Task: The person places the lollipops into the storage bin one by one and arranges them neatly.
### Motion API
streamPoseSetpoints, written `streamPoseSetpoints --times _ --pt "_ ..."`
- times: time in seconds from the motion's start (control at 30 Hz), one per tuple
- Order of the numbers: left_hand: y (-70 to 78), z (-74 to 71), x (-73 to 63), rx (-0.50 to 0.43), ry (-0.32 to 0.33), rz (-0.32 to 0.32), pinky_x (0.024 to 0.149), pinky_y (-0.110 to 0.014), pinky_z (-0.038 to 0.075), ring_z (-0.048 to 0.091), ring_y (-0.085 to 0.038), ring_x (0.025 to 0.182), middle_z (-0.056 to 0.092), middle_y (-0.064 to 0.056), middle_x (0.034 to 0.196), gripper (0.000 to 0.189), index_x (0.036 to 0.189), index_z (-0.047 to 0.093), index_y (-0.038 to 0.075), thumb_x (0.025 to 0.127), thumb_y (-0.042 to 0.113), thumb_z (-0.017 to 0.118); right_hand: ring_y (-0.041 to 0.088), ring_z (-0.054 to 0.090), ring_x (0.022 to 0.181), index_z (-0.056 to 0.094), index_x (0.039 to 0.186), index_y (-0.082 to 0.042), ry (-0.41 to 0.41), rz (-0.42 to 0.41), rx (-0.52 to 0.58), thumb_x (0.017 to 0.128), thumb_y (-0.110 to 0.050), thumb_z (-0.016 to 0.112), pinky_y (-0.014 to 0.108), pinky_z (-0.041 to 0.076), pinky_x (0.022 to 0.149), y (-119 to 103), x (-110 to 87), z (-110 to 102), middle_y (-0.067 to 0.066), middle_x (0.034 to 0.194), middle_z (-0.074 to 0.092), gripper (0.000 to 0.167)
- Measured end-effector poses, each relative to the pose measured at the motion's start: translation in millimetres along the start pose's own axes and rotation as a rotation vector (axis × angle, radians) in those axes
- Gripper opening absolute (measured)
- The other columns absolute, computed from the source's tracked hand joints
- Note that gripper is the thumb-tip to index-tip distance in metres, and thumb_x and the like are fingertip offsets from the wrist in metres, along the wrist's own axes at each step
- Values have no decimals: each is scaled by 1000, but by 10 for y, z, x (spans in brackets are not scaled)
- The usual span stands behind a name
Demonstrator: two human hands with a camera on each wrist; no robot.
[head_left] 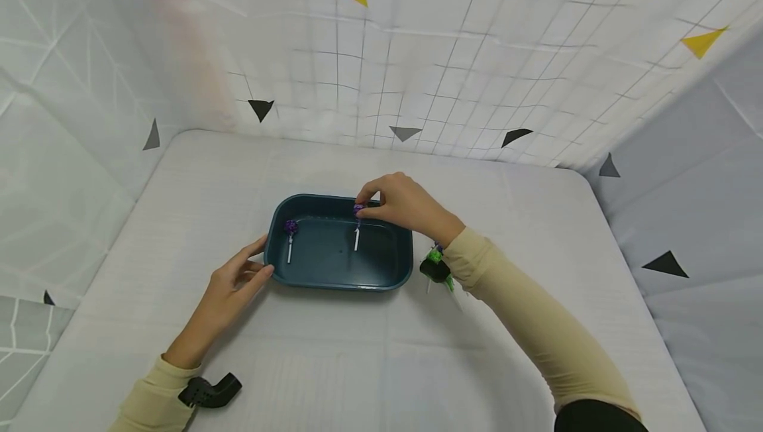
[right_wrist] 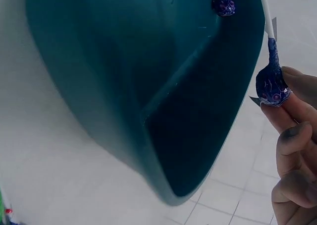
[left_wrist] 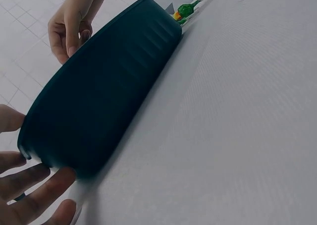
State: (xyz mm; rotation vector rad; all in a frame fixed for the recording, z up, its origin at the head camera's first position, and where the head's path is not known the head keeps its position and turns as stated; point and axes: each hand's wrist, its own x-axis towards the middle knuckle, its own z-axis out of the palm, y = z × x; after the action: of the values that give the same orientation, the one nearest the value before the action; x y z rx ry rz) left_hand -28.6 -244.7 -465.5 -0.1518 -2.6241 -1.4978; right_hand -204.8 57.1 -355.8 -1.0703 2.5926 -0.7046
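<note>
My right hand [head_left: 408, 203] pinches the wrapped head of a purple lollipop [right_wrist: 272, 86] between thumb and fingers. In the head view this lollipop hangs over the teal plastic tray [head_left: 324, 256], its white stick pointing down. A second purple lollipop [head_left: 290, 227] lies inside the tray near the left end. My left hand [head_left: 229, 293] touches the tray's left end from outside, the thumb at the front corner and the fingers spread along the wall. The left wrist view shows those fingers [left_wrist: 52, 188] against the tray's end.
Right of the tray, green-wrapped lollipops [head_left: 436, 255] lie on the white table [head_left: 334, 366], partly hidden by my right wrist and its black camera. One green lollipop [left_wrist: 187, 9] also shows beyond the tray in the left wrist view. White patterned sheets [head_left: 465, 61] surround the table.
</note>
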Motion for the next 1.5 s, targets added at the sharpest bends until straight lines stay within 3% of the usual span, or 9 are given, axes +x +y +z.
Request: streamPoseSetpoints --times 0.33,0.73,1.5 --pt "12 -6 -4 9 1 -12 91 -11 49 62 4 101 55 -16 152 56 158 45 14 104 18 63 11 62 77 81 106 -22 -27 -18 -24 94 -31 78 27 51 69 -62 131 104 -9 102 79 16" --pt "13 -4 2 26 -3 -11 91 -16 52 62 4 101 55 -16 153 57 158 44 15 104 18 63 12 71 101 80 109 -18 -57 -55 -48 95 -31 77 31 58 87 -115 231 200 -5 106 79 20" --pt "-33 1 17 6 12 14 89 -11 50 63 5 99 57 -16 150 57 157 45 14 103 15 64 11 71 101 80 110 -17 -82 -81 -25 95 -28 77 30 57 89 -146 445 409 -4 107 79 19"
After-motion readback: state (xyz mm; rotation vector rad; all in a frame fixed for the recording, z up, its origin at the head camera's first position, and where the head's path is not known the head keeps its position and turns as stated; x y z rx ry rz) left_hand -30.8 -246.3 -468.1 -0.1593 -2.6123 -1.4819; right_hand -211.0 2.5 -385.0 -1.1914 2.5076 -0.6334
